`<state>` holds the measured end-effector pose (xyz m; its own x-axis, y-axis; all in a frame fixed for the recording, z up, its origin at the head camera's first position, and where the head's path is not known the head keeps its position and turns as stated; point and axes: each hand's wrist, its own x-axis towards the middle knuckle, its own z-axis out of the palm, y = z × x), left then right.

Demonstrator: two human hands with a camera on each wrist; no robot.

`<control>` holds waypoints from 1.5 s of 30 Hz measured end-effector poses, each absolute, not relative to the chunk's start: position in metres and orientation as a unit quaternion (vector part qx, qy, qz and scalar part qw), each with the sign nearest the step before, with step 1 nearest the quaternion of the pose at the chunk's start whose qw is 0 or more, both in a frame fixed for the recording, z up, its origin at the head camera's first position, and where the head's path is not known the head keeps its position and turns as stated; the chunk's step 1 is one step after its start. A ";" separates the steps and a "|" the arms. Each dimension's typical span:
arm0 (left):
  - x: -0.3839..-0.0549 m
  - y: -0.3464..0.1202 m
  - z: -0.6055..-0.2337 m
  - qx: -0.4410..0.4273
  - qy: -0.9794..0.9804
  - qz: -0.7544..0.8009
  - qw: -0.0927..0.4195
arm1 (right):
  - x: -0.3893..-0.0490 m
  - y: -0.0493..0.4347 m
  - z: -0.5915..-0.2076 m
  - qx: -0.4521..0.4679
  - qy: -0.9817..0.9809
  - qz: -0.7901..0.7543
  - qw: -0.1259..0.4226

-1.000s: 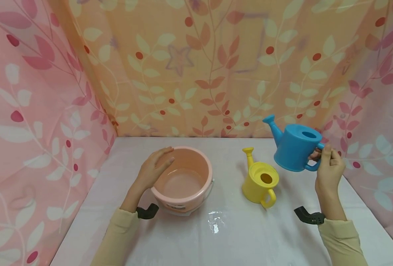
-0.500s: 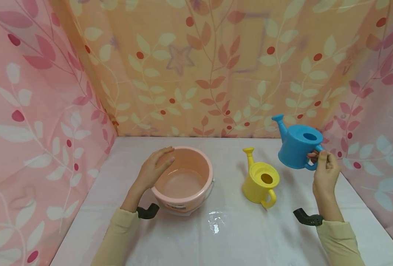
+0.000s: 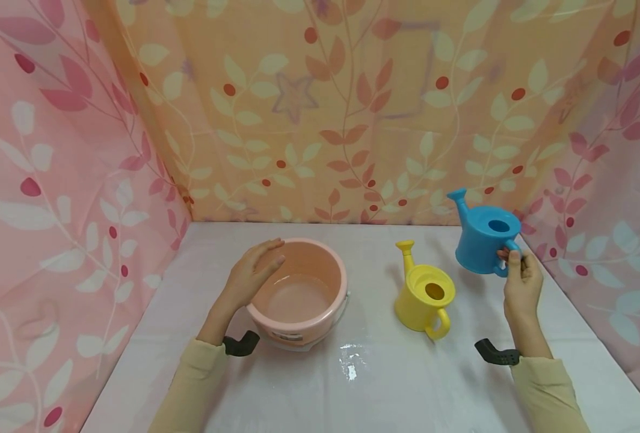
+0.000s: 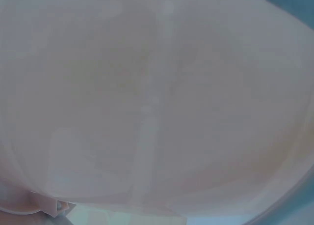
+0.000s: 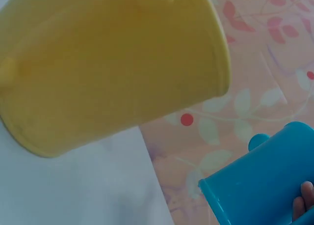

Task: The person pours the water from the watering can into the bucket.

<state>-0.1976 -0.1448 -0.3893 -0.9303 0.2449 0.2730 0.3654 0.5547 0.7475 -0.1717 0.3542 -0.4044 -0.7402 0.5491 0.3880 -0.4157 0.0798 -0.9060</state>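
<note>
A blue watering can (image 3: 482, 240) is held above the white table at the right rear, its spout pointing up and left. My right hand (image 3: 523, 282) grips its handle, and fingers (image 5: 303, 200) show beside the can's wall in the right wrist view. Standing between that can and the pink bucket (image 3: 298, 325) is a yellow watering can (image 3: 420, 307); its side (image 5: 117, 72) fills much of the right wrist view. My left hand (image 3: 249, 276) lies over the bucket's left rim with its visible fingers extended. The bucket's pale wall (image 4: 147, 97) nearly fills the left wrist view.
The white table (image 3: 396, 385) has a shiny wet-looking patch (image 3: 350, 361) in front of the bucket. A patterned orange curtain (image 3: 341, 120) hangs behind the table, with pink curtains (image 3: 44, 240) at the sides. A dark strap (image 3: 241, 344) sits on the left wrist.
My right hand has drawn left and slightly nearer, lowering the blue watering can a little and shifting its spout to the right. The left hand, bucket and yellow watering can stay put.
</note>
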 end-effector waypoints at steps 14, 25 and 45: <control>-0.197 -0.146 -0.391 -0.177 -0.877 -0.442 0.070 | -0.191 0.379 -0.440 -0.097 -0.666 0.644 0.363; -0.197 -0.145 -0.391 -0.176 -0.874 -0.446 0.072 | -0.186 0.374 -0.436 -0.117 -0.700 0.610 0.352; -0.200 -0.145 -0.391 -0.181 -0.875 -0.442 0.073 | -0.204 0.397 -0.471 -0.187 -0.746 0.560 0.309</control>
